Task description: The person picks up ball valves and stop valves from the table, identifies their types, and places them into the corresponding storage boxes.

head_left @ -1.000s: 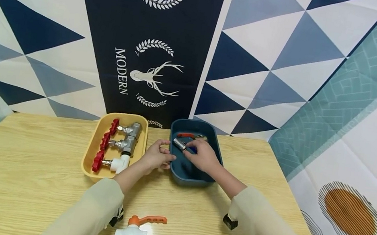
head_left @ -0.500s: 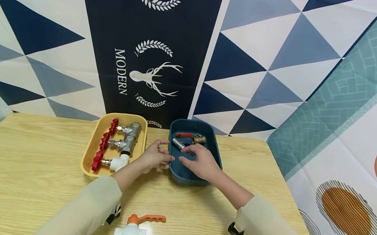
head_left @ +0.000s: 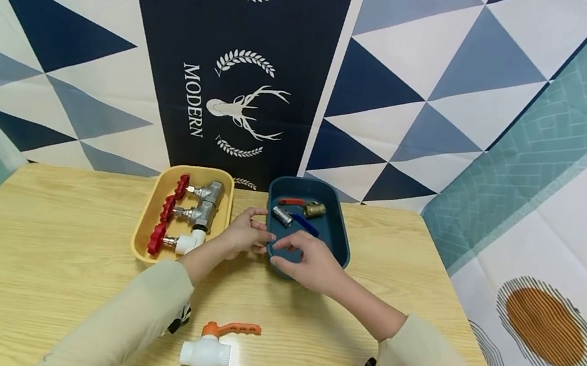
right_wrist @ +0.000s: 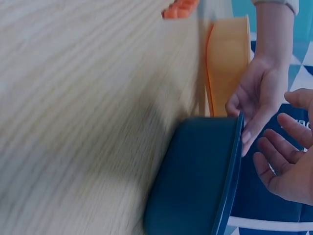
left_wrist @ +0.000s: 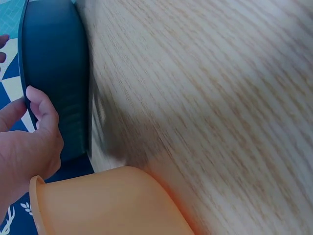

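Note:
My left hand (head_left: 244,234) pinches the left rim of the dark blue bin (head_left: 342,231), thumb and fingers on either side of it in the left wrist view. Above the bin's near end, my right hand (head_left: 310,263) is held with its fingers apart and nothing between them; in the right wrist view it hovers over the rim. Inside the bin lie a silver ball valve (head_left: 282,217) with a blue lever (head_left: 305,224) and a brass ball valve (head_left: 314,210) with a red lever (head_left: 292,202).
Left of the blue bin stands a yellow bin (head_left: 142,235) holding several red-wheeled valves (head_left: 192,213). Nearer the front, a white plastic ball valve (head_left: 205,353) with an orange lever lies on the wooden table (head_left: 58,274). A patterned backdrop (head_left: 270,34) rises behind.
My right hand has let go of the silver ball valve and drawn back toward the bin's near end. The left hand stays at the rim. The head view has tilted slightly.

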### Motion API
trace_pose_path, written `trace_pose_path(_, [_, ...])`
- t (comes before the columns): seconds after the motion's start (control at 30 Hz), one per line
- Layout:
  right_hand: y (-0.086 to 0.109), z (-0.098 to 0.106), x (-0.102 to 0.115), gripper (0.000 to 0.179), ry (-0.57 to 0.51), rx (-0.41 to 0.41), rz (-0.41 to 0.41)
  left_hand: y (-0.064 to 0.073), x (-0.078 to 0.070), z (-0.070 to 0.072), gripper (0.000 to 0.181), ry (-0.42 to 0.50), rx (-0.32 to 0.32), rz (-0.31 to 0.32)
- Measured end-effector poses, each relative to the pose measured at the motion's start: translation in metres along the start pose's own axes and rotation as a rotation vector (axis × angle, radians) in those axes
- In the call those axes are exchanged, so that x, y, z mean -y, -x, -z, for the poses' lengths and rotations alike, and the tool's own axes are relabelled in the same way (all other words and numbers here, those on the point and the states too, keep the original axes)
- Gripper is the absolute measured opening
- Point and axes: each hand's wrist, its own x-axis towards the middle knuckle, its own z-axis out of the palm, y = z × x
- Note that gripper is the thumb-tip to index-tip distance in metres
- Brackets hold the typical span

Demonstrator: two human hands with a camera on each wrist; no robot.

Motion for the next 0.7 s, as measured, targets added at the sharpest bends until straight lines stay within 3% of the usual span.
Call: trace_pose_path(0.7, [0.018,-0.027,0.027,0.026,-0.087,0.227,0.114,0.002,-0.001,-0.001,0.066,-0.015,-0.01,-0.009])
